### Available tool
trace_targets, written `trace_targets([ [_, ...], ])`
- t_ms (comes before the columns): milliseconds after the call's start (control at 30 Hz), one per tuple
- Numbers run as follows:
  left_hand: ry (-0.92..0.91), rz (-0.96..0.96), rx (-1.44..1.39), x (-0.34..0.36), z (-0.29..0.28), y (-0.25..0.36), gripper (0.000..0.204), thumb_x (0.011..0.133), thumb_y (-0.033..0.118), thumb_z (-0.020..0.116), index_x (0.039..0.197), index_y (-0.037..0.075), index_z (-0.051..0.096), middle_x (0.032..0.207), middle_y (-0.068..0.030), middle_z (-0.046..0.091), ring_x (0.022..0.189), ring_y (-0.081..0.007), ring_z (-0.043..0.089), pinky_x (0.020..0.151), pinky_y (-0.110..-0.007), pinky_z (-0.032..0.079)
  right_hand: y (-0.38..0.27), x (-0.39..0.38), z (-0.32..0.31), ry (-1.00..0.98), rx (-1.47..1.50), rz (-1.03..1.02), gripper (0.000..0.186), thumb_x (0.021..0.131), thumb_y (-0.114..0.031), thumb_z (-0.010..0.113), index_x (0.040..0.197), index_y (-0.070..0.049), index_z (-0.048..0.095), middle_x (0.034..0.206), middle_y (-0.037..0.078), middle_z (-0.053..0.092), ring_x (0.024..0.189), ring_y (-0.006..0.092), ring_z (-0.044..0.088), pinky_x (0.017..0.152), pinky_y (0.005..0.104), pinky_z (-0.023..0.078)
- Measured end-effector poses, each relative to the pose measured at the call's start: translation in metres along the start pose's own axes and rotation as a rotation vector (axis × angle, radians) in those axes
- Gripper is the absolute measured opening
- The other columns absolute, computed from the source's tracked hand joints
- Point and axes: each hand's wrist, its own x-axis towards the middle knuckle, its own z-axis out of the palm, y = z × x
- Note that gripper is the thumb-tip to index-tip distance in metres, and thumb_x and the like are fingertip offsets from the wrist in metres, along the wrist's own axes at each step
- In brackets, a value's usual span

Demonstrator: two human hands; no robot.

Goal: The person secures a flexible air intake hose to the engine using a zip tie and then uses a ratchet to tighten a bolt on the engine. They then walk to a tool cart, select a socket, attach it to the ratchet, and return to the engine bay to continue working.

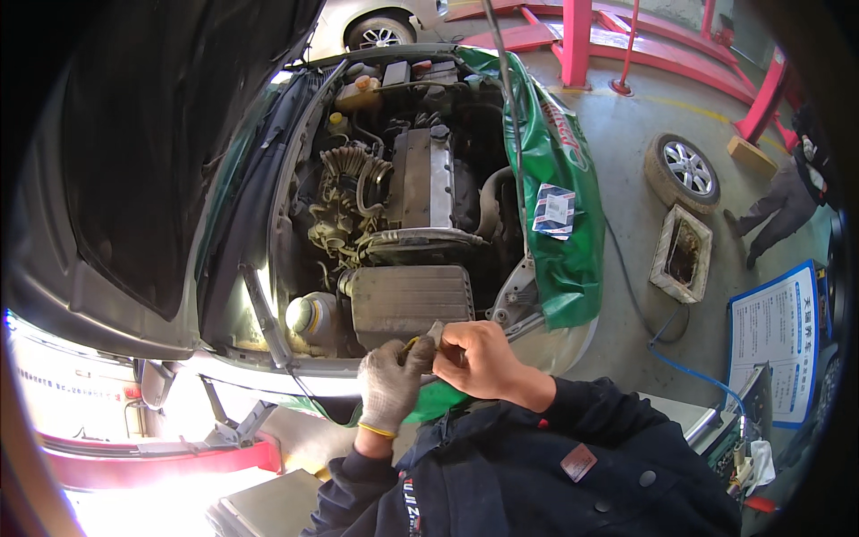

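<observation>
Both of my hands meet in front of the black air filter box (412, 300) of an open engine bay. My left hand (389, 387) wears a grey-white work glove with a yellow cuff edge, its fingers curled in a pinch. Bare, my right hand (483, 360) is closed right beside it. A small greyish piece (436, 331) sticks up between the fingertips, too small to name. Whether my left fingers hold it too is hidden. Beyond lies the engine cover (420, 179) with hoses around it.
The raised hood (125, 179) fills the left side. A green fender cover (564, 277) drapes the right fender, with a small blue-and-white box (554, 211) on it. On the floor are a wheel (682, 172) and a crate (665, 255). A person (783, 197) stands farther right, near red lift posts (577, 45).
</observation>
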Motion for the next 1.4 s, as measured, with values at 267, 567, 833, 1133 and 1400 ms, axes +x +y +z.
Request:
trace_targets([
  [267,-0.142,-0.147,-0.190,0.017,0.019,-0.022,0.033,0.105,0.023,0.066,0.102,-0.006,0.082,0.077,-0.0126,0.078,0.066,-0.0210,0.076,0.063,-0.039,0.058,0.009,0.015,-0.020,-0.070,-0.489,0.000,0.024,0.089,-0.022,0.085,0.081,-0.004,0.072,0.076,0.019,0.074,0.071,0.0426,0.076,0.066,0.0535,0.059],
  [567,0.333,0.377,0.633,0.025,0.045,-0.018,0.032,0.104,0.033,0.070,0.093,0.007,0.084,0.092,-0.0259,0.080,0.085,-0.0458,0.079,0.080,-0.054,0.062,0.027,0.037,-0.011,-0.708,-0.607,0.117,0.015,0.093,-0.011,0.070,0.101,0.001,0.077,0.095,0.024,0.082,0.091,0.0453,0.082,0.073,0.0554,0.061],
  [833,0.057,0.101,-0.345,0.012,0.062,-0.013,0.022,0.099,0.011,0.075,0.081,0.000,0.071,0.083,-0.0246,0.074,0.075,-0.0452,0.073,0.068,-0.051,0.055,0.066,0.072,0.028,0.328,-0.065,-0.342,0.010,0.104,-0.005,0.065,0.104,0.001,0.073,0.102,0.024,0.077,0.094,0.0431,0.074,0.084,0.0499,0.058],
  [1133,0.131,0.520,0.237,0.031,0.036,0.001,0.031,0.094,0.029,0.087,0.081,0.006,0.072,0.081,-0.0207,0.074,0.079,-0.0466,0.074,0.069,-0.054,0.058,0.063,0.088,0.034,-0.139,0.806,0.356,0.032,0.118,-0.019,0.067,0.146,-0.003,0.071,0.138,0.005,0.077,0.125,0.0192,0.073,0.107,0.0379,0.060],
  [1400,-0.022,0.817,0.396,0.014,0.043,-0.014,0.018,0.095,0.025,0.078,0.089,0.008,0.078,0.086,-0.0178,0.076,0.086,-0.0440,0.076,0.076,-0.055,0.061,0.087,0.090,0.043,-0.296,1.025,0.188,0.054,0.113,-0.028,0.070,0.159,0.000,0.061,0.145,0.017,0.073,0.135,0.0308,0.070,0.121,0.0396,0.054],
])
